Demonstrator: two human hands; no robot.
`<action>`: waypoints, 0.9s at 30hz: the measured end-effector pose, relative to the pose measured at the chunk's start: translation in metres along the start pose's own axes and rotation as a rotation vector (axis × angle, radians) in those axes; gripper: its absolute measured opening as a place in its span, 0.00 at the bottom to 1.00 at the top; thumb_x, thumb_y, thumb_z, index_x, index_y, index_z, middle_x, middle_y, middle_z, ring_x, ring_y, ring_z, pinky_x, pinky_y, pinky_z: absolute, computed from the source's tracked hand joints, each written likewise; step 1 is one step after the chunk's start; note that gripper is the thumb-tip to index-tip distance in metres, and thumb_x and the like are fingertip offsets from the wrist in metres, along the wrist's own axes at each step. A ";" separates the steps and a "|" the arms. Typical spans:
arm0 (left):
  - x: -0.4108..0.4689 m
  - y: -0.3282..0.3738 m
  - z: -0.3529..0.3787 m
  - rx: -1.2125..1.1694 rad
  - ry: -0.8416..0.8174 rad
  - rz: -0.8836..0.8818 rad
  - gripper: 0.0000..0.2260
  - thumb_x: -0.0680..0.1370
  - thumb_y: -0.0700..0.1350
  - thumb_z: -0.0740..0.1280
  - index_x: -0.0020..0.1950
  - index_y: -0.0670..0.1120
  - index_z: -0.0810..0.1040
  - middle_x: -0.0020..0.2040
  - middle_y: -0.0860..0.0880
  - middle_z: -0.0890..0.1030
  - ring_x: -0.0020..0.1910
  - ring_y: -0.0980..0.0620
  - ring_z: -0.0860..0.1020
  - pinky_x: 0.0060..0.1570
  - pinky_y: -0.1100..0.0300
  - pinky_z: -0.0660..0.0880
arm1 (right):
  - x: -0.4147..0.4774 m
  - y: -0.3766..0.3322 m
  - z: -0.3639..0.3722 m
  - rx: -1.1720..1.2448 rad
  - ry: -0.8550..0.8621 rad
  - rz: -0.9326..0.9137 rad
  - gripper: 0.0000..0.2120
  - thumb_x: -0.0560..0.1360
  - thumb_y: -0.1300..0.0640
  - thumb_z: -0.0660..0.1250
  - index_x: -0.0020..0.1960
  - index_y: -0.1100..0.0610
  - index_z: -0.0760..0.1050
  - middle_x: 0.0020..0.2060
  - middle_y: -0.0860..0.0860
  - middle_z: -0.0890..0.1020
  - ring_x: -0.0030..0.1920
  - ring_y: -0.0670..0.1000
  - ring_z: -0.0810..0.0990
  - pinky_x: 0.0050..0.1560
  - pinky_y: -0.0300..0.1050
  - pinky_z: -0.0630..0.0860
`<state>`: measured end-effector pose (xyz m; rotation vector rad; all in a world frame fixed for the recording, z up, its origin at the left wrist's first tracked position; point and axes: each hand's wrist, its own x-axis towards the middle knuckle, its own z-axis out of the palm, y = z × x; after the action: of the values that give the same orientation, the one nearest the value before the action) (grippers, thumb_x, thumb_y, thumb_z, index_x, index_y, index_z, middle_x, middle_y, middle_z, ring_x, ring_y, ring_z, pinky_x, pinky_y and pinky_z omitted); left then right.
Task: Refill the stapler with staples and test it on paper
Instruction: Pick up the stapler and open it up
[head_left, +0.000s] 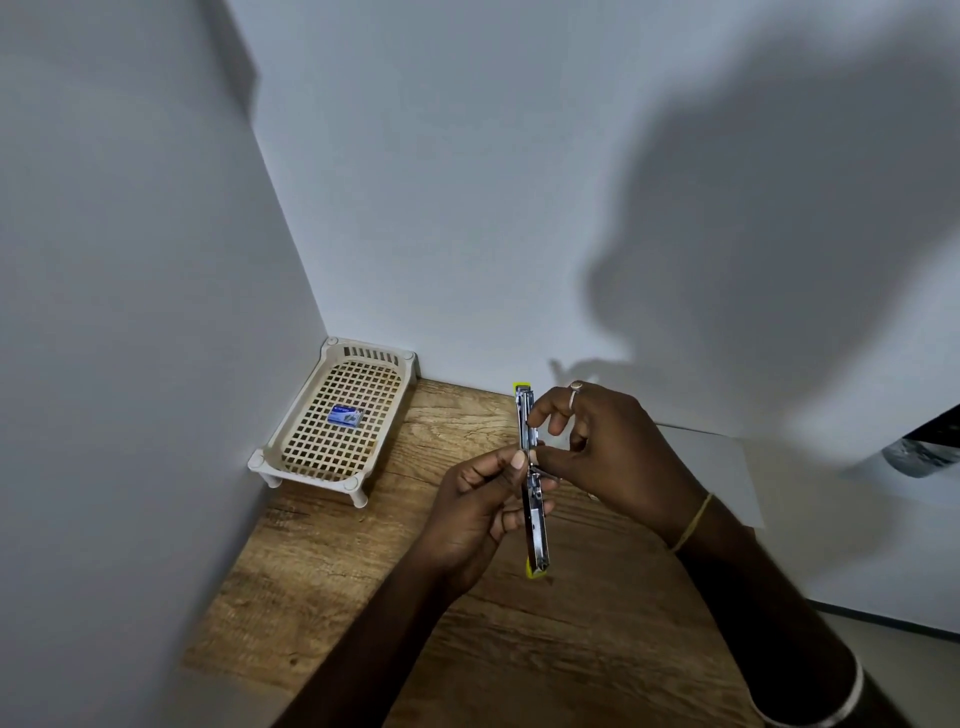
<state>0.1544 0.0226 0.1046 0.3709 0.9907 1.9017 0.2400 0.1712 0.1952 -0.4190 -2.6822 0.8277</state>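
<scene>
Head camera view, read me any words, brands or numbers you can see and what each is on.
Blue box in the cream tray: pale print on its top, too small and blurred to read.
Stapler: no text shows.
White paper: no marks show.
Nothing else carries writing.

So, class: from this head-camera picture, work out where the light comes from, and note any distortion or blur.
Head view: a big soft shadow falls on the back wall, so the light likely sits behind the person; the wall corner bows, a wide-angle effect; the blue box in the tray has print too blurred to read; the chrome stapler glints.
</scene>
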 end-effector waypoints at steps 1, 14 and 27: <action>-0.001 0.000 0.000 0.007 -0.002 -0.004 0.14 0.80 0.46 0.68 0.62 0.40 0.83 0.55 0.41 0.86 0.53 0.46 0.85 0.48 0.54 0.83 | 0.000 0.001 0.000 -0.004 -0.014 -0.002 0.12 0.68 0.50 0.76 0.49 0.43 0.79 0.40 0.42 0.78 0.34 0.44 0.77 0.39 0.44 0.77; -0.005 -0.007 0.004 0.005 0.002 -0.062 0.12 0.81 0.45 0.67 0.61 0.42 0.84 0.56 0.41 0.85 0.53 0.47 0.85 0.48 0.54 0.83 | -0.001 0.009 -0.010 0.074 -0.124 -0.022 0.09 0.66 0.57 0.78 0.39 0.50 0.78 0.36 0.43 0.81 0.32 0.48 0.79 0.35 0.40 0.74; -0.002 -0.011 0.008 0.019 0.012 -0.088 0.11 0.80 0.44 0.67 0.59 0.43 0.85 0.53 0.43 0.86 0.52 0.47 0.85 0.48 0.54 0.83 | -0.007 0.017 -0.012 0.162 -0.137 0.017 0.11 0.68 0.48 0.80 0.38 0.51 0.79 0.33 0.48 0.84 0.34 0.49 0.83 0.38 0.50 0.79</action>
<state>0.1670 0.0275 0.1014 0.3220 1.0172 1.8182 0.2539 0.1880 0.1931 -0.3595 -2.7102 1.1069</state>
